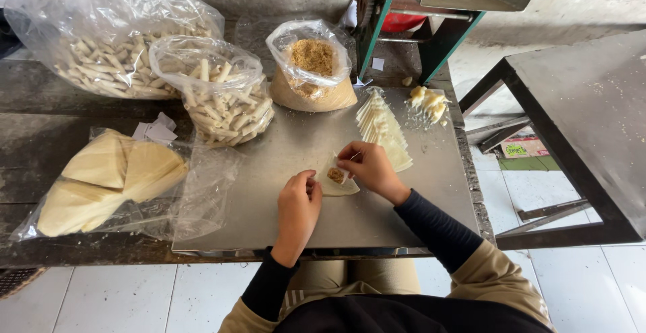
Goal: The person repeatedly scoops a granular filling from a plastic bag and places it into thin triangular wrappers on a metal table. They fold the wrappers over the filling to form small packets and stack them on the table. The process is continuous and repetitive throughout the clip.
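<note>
**Mia:** What are the hands doing?

**Ben:** Both are on a thin dough wrapper (334, 183) in the middle of the metal sheet (377, 218) on the desk (40, 104). The left hand (298, 206) has its fingers curled in, pinching the wrapper's left edge. The right hand (369, 166) pinches the top edge, folding it over.

**Mia:** What is on the wrapper?

**Ben:** A little brown filling (336, 175), sitting in the middle, right by the right fingers.

**Mia:** What is close by?

**Ben:** Just past the right hand lies a stack of wrappers (383, 128), spread like a fan. Beside that is a small yellow lump of dough (428, 101). Further back stands an open bag of brown crumbs (311, 67).

**Mia:** And on the left?

**Ben:** Two clear bags of finished rolls, a small bag (225, 97) and a big bag (111, 37) behind it. Nearer, a flat bag of triangle wrappers (111, 178).
</note>
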